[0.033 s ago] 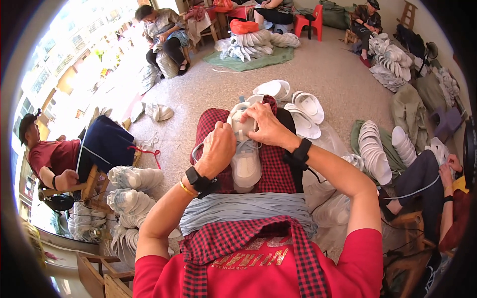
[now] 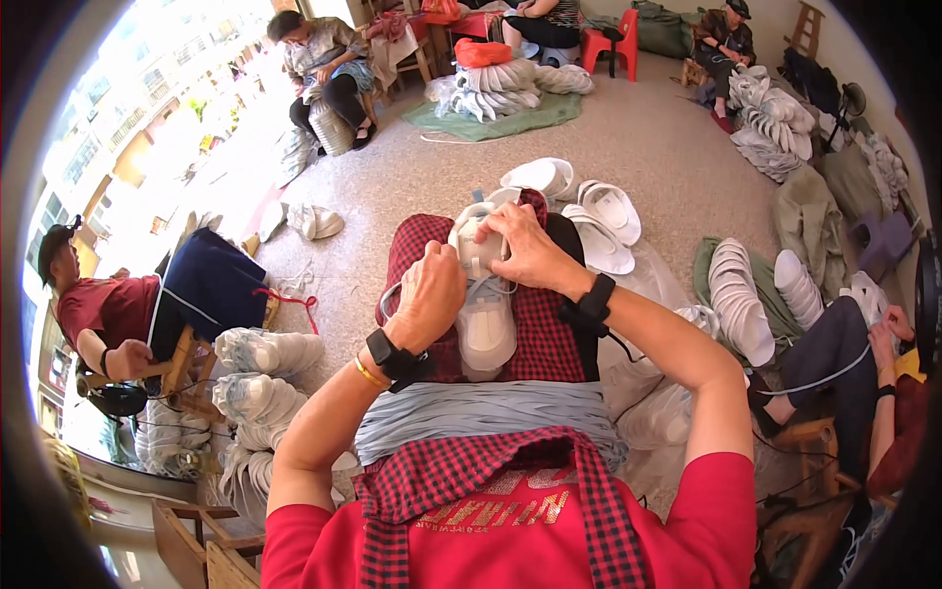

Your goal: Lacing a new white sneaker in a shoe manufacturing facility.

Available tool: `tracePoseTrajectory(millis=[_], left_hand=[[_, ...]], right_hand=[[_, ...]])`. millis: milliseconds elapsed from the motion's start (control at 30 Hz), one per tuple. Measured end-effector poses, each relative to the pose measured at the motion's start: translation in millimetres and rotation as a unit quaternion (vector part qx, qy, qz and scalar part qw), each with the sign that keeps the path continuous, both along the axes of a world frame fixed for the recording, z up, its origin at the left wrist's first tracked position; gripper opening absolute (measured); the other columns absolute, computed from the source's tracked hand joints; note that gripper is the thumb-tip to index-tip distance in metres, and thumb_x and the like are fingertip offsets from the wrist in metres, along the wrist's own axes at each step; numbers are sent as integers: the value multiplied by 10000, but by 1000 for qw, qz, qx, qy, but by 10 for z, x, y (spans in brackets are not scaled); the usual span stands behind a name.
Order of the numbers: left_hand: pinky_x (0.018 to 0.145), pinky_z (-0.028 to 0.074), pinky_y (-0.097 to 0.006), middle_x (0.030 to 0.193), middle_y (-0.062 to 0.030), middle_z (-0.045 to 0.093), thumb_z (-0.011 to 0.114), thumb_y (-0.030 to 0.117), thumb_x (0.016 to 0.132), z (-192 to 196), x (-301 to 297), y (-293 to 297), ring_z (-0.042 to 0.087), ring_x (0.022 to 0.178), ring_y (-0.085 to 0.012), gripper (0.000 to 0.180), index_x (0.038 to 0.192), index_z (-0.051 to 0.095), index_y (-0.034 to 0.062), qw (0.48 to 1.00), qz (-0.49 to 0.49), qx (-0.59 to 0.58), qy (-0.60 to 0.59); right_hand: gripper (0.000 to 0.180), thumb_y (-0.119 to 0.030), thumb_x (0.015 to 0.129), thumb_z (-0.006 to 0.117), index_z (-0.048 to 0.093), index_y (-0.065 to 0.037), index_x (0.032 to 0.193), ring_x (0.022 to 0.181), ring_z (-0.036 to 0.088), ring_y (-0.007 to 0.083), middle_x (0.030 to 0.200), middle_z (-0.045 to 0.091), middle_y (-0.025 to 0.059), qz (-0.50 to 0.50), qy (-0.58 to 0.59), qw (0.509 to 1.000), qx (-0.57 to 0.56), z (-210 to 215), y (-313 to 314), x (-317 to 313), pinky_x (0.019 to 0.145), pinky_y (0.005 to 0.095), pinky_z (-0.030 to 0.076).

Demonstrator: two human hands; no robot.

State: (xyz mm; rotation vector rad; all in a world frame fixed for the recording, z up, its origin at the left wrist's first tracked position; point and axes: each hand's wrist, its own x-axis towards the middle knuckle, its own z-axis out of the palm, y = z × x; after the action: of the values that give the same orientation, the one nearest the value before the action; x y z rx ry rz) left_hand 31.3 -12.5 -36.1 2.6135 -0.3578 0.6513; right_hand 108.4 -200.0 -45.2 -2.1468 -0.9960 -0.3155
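Observation:
A white shoe (image 2: 488, 334) lies on my lap over the red and black checked apron (image 2: 548, 339), its toe toward me. My left hand (image 2: 432, 293) is closed at the shoe's left side, fingers pinched. A pale grey-blue shoelace (image 2: 385, 304) loops out beside it; the fingertips' exact hold is partly hidden. My right hand (image 2: 530, 250) grips the shoe near its opening, thumb and fingers curled over the upper. Lace crosses the shoe's middle. A thick bundle of grey-blue laces (image 2: 481, 407) lies across my waist.
White soles (image 2: 610, 211) lie on the floor ahead. Stacked white shoes (image 2: 265, 350) stand at my left, more stacks (image 2: 738, 299) at my right. Co-workers sit around the room, one near left (image 2: 103, 304). A red chair (image 2: 613, 44) stands at the back.

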Motion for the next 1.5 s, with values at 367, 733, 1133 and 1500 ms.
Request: tracePoseTrajectory(millis=[367, 733, 1133, 1500], left_hand=[[680, 481, -511, 853, -231, 599, 593, 46, 856, 2, 69, 94, 610, 782, -428, 79, 853, 573, -31, 995, -81, -50, -9], [620, 465, -527, 853, -225, 552, 572, 49, 873, 43, 95, -4, 586, 750, -422, 88, 884, 527, -26, 995, -45, 88, 5], [654, 499, -494, 881, -242, 600, 590, 52, 852, 253, 245, -83, 625, 771, -413, 192, 1016, 562, -43, 967, -97, 221, 87], [681, 497, -456, 844, -228, 647, 559, -5, 844, 95, 147, -104, 650, 779, -404, 108, 938, 607, -24, 995, -87, -47, 14]], right_hand=[[359, -136, 693, 726, 640, -105, 1040, 1104, 470, 349, 1143, 538, 153, 3, 17, 1000, 12, -9, -2, 28, 1008, 428, 394], [354, -128, 663, 725, 638, -89, 1004, 1095, 475, 356, 1112, 544, 169, -13, -10, 1000, 18, -65, 35, 47, 980, 432, 390], [326, -35, 611, 700, 644, -78, 930, 1096, 501, 389, 1148, 584, 192, 2, -25, 999, 46, -59, 60, 19, 989, 444, 377], [323, -65, 689, 663, 638, -79, 1010, 1016, 553, 312, 1016, 613, 117, 33, -33, 997, 64, -68, -62, 82, 911, 397, 436]])
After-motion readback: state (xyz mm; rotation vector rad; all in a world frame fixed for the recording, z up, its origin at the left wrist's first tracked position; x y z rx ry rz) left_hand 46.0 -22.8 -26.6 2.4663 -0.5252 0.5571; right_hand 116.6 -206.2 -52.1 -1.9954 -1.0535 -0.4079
